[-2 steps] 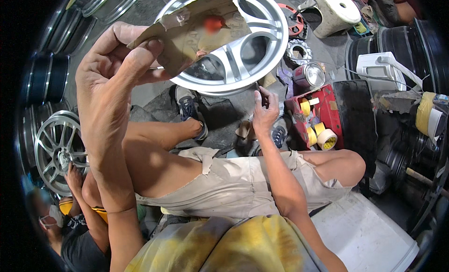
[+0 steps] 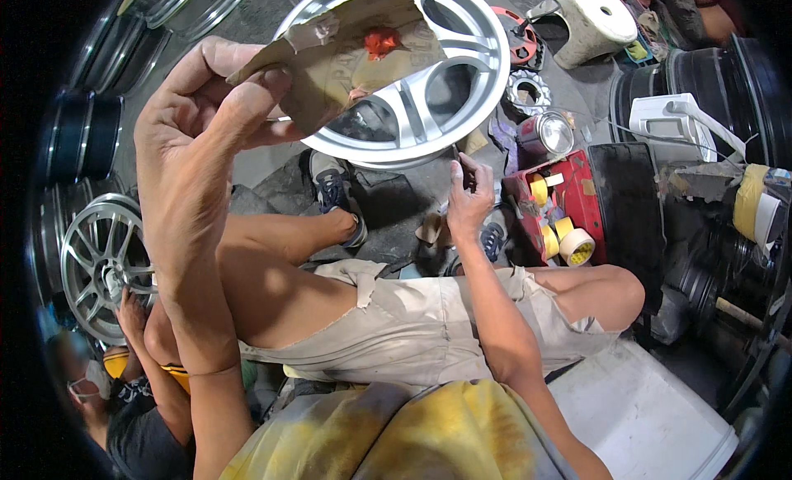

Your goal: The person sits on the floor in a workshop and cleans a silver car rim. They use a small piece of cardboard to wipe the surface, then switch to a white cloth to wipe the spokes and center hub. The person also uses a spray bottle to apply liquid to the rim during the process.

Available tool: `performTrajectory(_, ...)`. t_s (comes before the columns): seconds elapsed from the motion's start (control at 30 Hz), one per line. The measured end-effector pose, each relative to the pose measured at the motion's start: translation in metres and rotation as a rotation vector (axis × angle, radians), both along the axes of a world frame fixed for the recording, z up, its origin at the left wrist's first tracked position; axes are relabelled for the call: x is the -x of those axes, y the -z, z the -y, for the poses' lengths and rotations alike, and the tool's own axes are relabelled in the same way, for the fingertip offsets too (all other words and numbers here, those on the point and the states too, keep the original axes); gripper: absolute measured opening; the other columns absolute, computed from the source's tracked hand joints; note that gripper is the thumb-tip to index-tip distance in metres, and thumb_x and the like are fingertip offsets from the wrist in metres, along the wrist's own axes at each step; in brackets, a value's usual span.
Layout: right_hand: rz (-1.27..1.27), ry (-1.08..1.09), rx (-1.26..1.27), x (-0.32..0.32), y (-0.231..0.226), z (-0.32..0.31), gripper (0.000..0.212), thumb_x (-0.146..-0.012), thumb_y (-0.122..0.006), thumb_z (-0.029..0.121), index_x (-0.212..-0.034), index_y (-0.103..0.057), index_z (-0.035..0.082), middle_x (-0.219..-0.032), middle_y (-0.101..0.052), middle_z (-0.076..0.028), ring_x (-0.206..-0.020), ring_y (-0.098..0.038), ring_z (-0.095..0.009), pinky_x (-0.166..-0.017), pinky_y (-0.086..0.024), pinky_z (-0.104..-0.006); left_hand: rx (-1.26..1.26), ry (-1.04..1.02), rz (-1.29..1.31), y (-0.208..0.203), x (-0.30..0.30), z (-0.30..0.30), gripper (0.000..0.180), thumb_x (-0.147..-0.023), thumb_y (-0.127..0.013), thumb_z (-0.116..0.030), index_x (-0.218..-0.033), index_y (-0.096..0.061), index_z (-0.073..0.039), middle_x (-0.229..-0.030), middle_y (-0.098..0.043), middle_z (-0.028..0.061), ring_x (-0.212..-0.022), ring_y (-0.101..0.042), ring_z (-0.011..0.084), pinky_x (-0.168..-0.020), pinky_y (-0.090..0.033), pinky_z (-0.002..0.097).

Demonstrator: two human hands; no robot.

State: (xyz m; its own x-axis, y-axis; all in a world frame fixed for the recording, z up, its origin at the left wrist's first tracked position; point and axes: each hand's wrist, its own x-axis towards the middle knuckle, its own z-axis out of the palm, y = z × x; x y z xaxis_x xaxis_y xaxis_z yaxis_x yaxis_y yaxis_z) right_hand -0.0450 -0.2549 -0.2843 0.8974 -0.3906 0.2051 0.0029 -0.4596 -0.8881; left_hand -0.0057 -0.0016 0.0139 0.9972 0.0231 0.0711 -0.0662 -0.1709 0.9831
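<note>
Raised at the upper left, my left hand [image 2: 194,125] pinches a brown piece of cardboard [image 2: 330,71] between thumb and fingers. A small bright red blob of paste [image 2: 381,43] sits on the cardboard's face. Behind the card lies a silver alloy wheel [image 2: 410,113], partly covered by it. Just below the wheel's near right edge is my right hand [image 2: 470,203], its fingers curled together. A thin dark tip shows at those fingers, too small to name.
Right of my feet stands a red box [image 2: 569,195] with tape rolls [image 2: 577,246], beside a metal can [image 2: 549,133]. A white stool [image 2: 590,22] is farther back. At left, a co-worker's hand [image 2: 129,315] touches another wheel [image 2: 103,265]. Black rims [image 2: 701,75] line the right.
</note>
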Motion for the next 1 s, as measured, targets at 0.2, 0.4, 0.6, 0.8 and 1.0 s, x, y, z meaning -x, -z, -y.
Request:
performTrajectory(0.2, -0.028, -0.049, 0.077, 0.002, -0.009, 0.005, 0.02, -0.094, -0.073, 0.014, -0.108, -0.074, 0.001, -0.098, -0.069, -0.011, -0.088, -0.067, -0.023, -0.082, -0.053, -0.0354, -0.002, 0.034, 0.001, -0.003, 0.0, 0.003, 0.016, -0.093, -0.071, -0.01, -0.107, -0.067, -0.004, -0.101, -0.071, 0.0041, -0.082, -0.067, 0.0071, -0.071, -0.058, 0.0237)
performTrajectory(0.4, -0.067, -0.092, -0.052, 0.01, -0.002, -0.012, 0.019, -0.093, -0.072, 0.016, -0.106, -0.074, 0.003, -0.094, -0.067, -0.013, -0.086, -0.065, -0.029, -0.078, -0.051, -0.0395, -0.004, 0.009, 0.033, -0.001, 0.001, 0.006, 0.012, -0.094, -0.071, -0.01, -0.104, -0.067, -0.004, -0.098, -0.07, 0.0031, -0.081, -0.066, 0.006, -0.069, -0.057, 0.0224)
performTrajectory(0.6, -0.018, -0.096, -0.059, 0.011, 0.002, -0.016, 0.019, -0.093, -0.073, 0.016, -0.105, -0.073, 0.002, -0.096, -0.068, -0.013, -0.086, -0.066, -0.029, -0.078, -0.051, -0.0381, 0.013, -0.005, 0.053, 0.001, 0.001, 0.005, 0.013, -0.094, -0.072, -0.011, -0.104, -0.066, -0.004, -0.097, -0.071, 0.0047, -0.079, -0.067, 0.0065, -0.068, -0.059, 0.022)
performTrajectory(0.8, -0.037, -0.07, -0.078, 0.008, 0.006, -0.017, 0.018, -0.092, -0.074, 0.015, -0.105, -0.073, 0.002, -0.095, -0.068, -0.012, -0.086, -0.066, -0.028, -0.079, -0.052, -0.037, 0.019, 0.009, 0.076, 0.004, 0.0, 0.007, 0.016, -0.095, -0.071, -0.013, -0.106, -0.066, -0.002, -0.096, -0.071, 0.0063, -0.076, -0.07, 0.008, -0.07, -0.063, 0.0225)
performTrajectory(1.0, -0.03, -0.169, -0.029, 0.015, -0.007, -0.027, 0.017, -0.091, -0.075, 0.011, -0.105, -0.073, 0.001, -0.091, -0.066, -0.009, -0.081, -0.063, -0.02, -0.074, -0.051, -0.0323, -0.039, 0.038, 0.032, 0.004, -0.001, -0.009, 0.015, -0.096, -0.07, -0.013, -0.105, -0.065, -0.002, -0.096, -0.071, 0.007, -0.078, -0.072, 0.0101, -0.071, -0.064, 0.0242)
